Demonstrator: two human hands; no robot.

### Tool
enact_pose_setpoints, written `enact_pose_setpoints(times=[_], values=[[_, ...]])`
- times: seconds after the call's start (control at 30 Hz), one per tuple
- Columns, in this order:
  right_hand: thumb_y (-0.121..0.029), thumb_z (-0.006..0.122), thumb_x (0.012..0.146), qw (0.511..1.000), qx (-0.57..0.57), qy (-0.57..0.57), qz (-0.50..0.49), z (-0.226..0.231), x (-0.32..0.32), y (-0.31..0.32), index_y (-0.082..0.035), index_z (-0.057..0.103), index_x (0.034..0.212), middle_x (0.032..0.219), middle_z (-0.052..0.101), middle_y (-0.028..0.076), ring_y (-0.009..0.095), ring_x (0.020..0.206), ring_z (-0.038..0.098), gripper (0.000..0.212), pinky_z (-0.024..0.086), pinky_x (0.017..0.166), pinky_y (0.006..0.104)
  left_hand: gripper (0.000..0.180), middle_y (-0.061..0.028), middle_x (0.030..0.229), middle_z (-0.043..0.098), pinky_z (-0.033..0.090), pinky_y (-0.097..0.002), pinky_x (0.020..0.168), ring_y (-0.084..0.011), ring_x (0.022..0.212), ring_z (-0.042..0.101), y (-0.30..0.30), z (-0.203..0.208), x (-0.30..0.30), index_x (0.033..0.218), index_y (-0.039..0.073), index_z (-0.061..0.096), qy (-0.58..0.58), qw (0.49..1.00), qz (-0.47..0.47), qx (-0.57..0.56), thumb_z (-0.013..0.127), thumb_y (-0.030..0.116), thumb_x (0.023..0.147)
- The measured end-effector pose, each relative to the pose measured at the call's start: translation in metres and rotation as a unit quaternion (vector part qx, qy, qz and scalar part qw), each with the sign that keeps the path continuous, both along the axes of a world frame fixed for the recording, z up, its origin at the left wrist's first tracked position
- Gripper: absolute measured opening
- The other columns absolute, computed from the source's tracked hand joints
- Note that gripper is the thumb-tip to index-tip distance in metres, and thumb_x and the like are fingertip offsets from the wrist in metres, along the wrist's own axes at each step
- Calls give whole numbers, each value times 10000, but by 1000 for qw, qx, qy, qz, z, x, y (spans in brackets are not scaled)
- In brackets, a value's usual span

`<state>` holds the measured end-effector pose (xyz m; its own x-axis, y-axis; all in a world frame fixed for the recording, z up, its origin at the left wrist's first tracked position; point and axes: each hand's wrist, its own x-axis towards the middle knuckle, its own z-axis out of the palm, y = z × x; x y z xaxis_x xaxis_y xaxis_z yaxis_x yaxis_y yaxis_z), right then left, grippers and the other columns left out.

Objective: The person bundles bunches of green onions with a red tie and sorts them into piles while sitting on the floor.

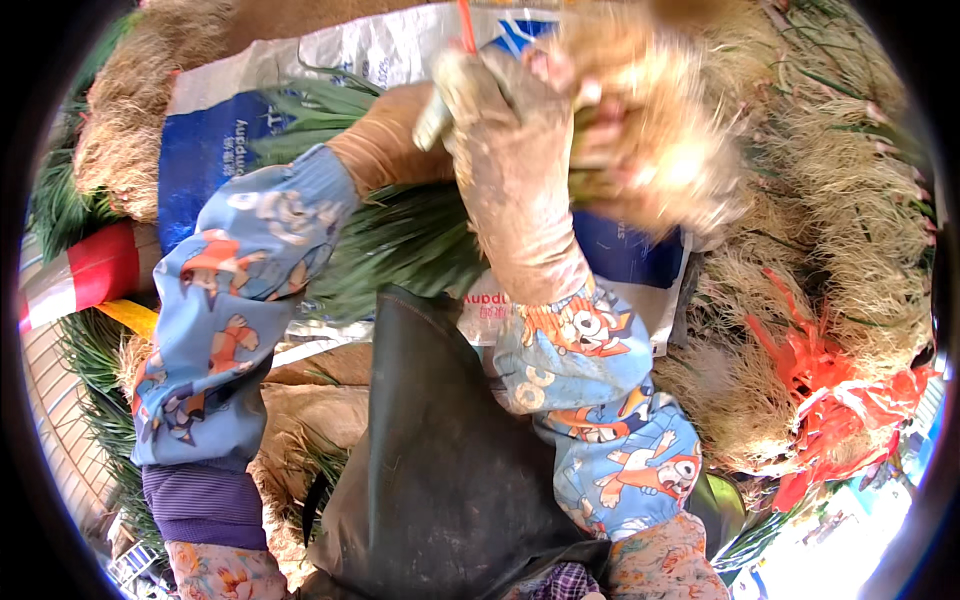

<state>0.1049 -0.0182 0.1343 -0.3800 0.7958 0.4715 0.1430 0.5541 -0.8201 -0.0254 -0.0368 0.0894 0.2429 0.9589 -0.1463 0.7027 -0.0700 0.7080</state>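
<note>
Head view, looking down: right hand (515, 150) in a dirt-caked tan glove, closed in a full grip round the neck of a bundle of green-leaved stalks with a pale hairy root clump (650, 150), held up over the lap, roots to the right and blurred. Left hand (440, 110) mostly hidden behind the right glove; only a tan cuff and a pale edge showing, so cannot tell how far open it is or what it has hold of. A thin red string (466, 25) rising just above the two hands. Both forearms in blue cartoon-print sleeve covers (235, 300).

Below the hands, green leaves (400, 240) lying across a blue-and-white woven plastic sack (215, 150), and a black apron (440, 450) over the lap. More rooted bundles heaped at right (850, 200), some tied with a knot of red plastic strips (830, 390).

For doing this well, by judgement: grip kept tight just behind the roots, stalks gathered even, root ends level, the string close to hand and clear of the leaves.
</note>
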Motion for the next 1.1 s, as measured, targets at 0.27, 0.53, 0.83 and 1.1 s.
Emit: enact_pose_setpoints(times=[0.27, 0.53, 0.83, 1.1], values=[[-135, 510, 771, 970, 223, 94, -31, 114, -54, 7, -44, 522, 697, 626, 539, 90, 282, 562, 545, 119, 462, 574, 392, 490, -132, 969, 573, 431, -355, 792, -273, 881, 546, -13, 95, -17, 1056, 97, 528, -321, 904, 235, 156, 679, 347, 662], [-181, 490, 811, 965, 110, -110, 211, 37, -66, -96, -55, 507, 697, 686, 553, 105, 315, 645, 552, 171, 474, 643, 410, 482, -122, 954, 580, 442, -345, 780, -251, 857, 558, -179, 15, -1, 1079, 86, 514, -503, 710, 491, -42, 679, 306, 682], [-188, 430, 853, 929, -2, -304, 211, -91, -29, -126, -63, 525, 699, 719, 570, 110, 279, 646, 567, 220, 488, 632, 374, 476, -111, 938, 587, 453, -334, 767, -227, 830, 570, -235, -68, 63, 1104, 73, 499, -561, 572, 553, -230, 679, 259, 705], [-242, 450, 881, 790, -575, -35, 210, -96, -30, -85, -24, 574, 671, 579, 519, 13, 71, 472, 417, 328, 333, 450, 206, 473, -102, 923, 594, 464, -324, 755, -205, 806, 581, -199, -64, 48, 1127, 62, 485, -421, 721, 455, -310, 679, 218, 726]])
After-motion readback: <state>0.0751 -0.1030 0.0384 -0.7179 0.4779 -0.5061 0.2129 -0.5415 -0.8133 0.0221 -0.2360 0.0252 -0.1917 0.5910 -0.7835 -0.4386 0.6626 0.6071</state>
